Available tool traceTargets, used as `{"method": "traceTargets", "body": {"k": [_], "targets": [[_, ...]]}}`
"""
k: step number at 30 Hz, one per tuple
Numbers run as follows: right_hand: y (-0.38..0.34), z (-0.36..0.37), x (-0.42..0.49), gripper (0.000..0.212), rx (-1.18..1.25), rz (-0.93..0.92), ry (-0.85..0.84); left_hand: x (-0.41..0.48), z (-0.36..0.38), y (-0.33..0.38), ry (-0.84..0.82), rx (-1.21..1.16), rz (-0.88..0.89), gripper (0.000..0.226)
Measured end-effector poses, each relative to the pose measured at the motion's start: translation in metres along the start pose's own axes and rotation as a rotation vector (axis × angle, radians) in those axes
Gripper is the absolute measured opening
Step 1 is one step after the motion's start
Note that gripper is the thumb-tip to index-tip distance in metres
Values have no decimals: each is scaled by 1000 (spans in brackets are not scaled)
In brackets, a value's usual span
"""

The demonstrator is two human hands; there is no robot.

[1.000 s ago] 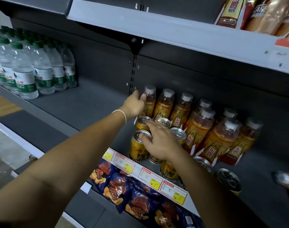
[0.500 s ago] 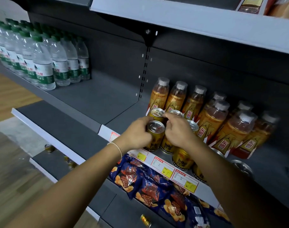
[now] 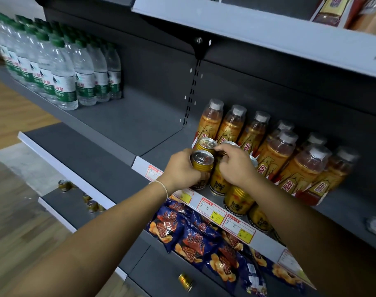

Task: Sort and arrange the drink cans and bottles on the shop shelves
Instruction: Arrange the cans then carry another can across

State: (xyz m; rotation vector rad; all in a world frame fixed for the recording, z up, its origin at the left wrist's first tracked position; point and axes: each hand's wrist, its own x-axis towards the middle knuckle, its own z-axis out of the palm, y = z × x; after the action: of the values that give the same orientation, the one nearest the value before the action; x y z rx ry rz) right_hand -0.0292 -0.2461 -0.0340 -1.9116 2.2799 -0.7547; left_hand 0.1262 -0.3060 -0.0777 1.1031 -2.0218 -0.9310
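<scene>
Several gold drink cans stand near the front edge of the grey middle shelf (image 3: 122, 125). My left hand (image 3: 180, 170) grips the front-left gold can (image 3: 202, 161) around its side. My right hand (image 3: 236, 166) grips the neighbouring gold can (image 3: 218, 183) from above, covering its top. Another gold can (image 3: 206, 143) stands just behind them. Two more gold cans (image 3: 238, 202) run to the right under my right forearm. Behind them stand several orange drink bottles (image 3: 274, 151) with clear caps, in rows toward the right.
Clear water bottles (image 3: 60, 76) with green caps fill the shelf's left end, with bare shelf between them and the cans. Blue snack bags (image 3: 195, 234) lie on the shelf below. Loose gold cans (image 3: 90, 202) lie on lower shelves. Price tags (image 3: 212, 213) line the shelf edge.
My left hand left the far-left orange bottle and came down to grip the front-left can. My right hand stayed on the cans. The view shifted left and down.
</scene>
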Motion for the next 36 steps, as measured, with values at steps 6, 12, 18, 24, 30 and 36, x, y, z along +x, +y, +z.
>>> {"method": "traceTargets", "body": {"k": [6, 12, 18, 24, 30, 36], "targets": [[17, -35, -13, 42, -211, -32, -122, -9, -22, 29, 133, -41, 54, 56], [51, -92, -68, 51, -378, -7, -102, -41, -7, 91, 133, -51, 175, 51], [94, -162, -174, 57, -417, 95, -58, -96, 53, 165, 48, -61, 305, 66], [150, -217, -335, 58, -354, 310, -25, -178, 143, 228, -179, -118, 318, 55], [196, -268, -497, 55, -323, 505, 30, -262, 239, 287, -385, -152, 341, 57], [224, -323, -626, 55, -306, 699, 113, -341, 322, 366, -586, -218, 452, 52]]}}
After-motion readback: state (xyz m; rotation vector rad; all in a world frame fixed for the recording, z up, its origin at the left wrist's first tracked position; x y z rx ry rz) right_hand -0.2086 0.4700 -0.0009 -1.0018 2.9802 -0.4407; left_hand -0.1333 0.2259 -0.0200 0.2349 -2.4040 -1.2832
